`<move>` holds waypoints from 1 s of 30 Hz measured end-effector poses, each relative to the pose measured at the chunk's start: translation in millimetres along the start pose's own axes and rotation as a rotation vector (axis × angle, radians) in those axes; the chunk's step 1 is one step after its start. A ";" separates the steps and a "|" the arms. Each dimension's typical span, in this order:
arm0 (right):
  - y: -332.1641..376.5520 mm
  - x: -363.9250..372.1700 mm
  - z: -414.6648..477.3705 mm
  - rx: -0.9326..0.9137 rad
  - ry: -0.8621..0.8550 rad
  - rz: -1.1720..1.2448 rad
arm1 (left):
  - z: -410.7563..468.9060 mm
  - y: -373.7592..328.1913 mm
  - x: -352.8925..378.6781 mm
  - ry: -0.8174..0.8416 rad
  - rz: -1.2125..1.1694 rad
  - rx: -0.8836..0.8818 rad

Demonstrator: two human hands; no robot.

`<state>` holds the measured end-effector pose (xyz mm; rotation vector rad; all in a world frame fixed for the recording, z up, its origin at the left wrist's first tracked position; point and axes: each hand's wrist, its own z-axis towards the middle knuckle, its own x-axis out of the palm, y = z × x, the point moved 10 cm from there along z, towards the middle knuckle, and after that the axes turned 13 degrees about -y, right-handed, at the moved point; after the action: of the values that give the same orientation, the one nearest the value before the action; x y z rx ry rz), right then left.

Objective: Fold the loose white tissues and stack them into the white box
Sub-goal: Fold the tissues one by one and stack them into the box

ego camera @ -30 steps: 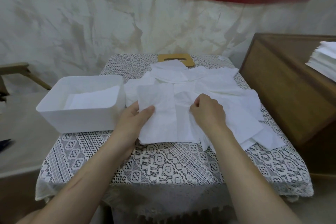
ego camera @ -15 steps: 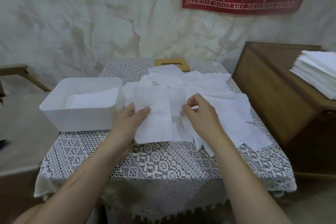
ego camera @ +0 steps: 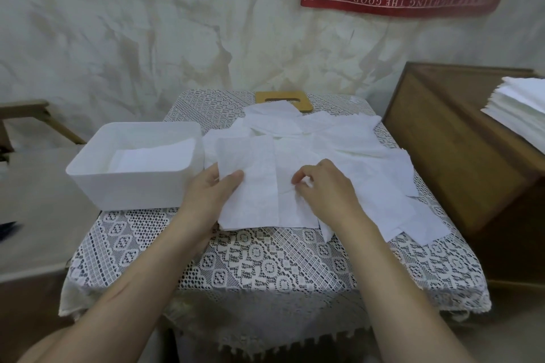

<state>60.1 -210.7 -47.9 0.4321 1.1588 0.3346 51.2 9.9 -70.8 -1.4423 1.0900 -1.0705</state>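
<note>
Your left hand (ego camera: 213,194) holds the top tissue (ego camera: 250,186) by its left edge, at the centre of the frame. The thumb lies on the sheet, and the other digits seem tucked beneath it, out of sight. Your right hand (ego camera: 327,191) sits just to the right, its fingers (ego camera: 300,178) curled and pinching a small pucker of the same sheet beside a crease line. That sheet rests on the heap of loose tissues (ego camera: 354,141) spread across the middle and right of the lace-covered tabletop (ego camera: 265,268). The white box (ego camera: 132,188) stands just beside the heap, left of centre, with folded tissues (ego camera: 153,156) already lying flat inside.

Expect this paper to be very light, limp and easy to tear. It will likely cling to the sheets under it and drag them along. Take it by an edge or by two corners rather than the middle, and lift it clear before folding. Press the crease with flat fingers, lightly, since a hard pinch will probably crumple it. Once it is folded, support both ends when you carry it, or it may flop open over the box.
</note>
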 end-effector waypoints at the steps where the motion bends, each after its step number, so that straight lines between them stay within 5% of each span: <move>1: -0.4 -2.4 0.4 0.004 -0.028 0.010 | -0.1 0.5 -0.4 0.001 0.001 -0.001; 15: -2.9 -1.5 -2.9 0.026 -0.012 0.031 | -3.9 -0.4 -2.0 -0.002 0.000 -0.019; 30: -33.8 -14.3 -0.3 0.309 -0.079 0.424 | -8.2 -2.8 2.4 0.006 -0.023 -0.008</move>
<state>55.6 -246.6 -53.1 0.9597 1.0389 0.5024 44.0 6.2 -66.9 -1.4622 1.0857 -1.0885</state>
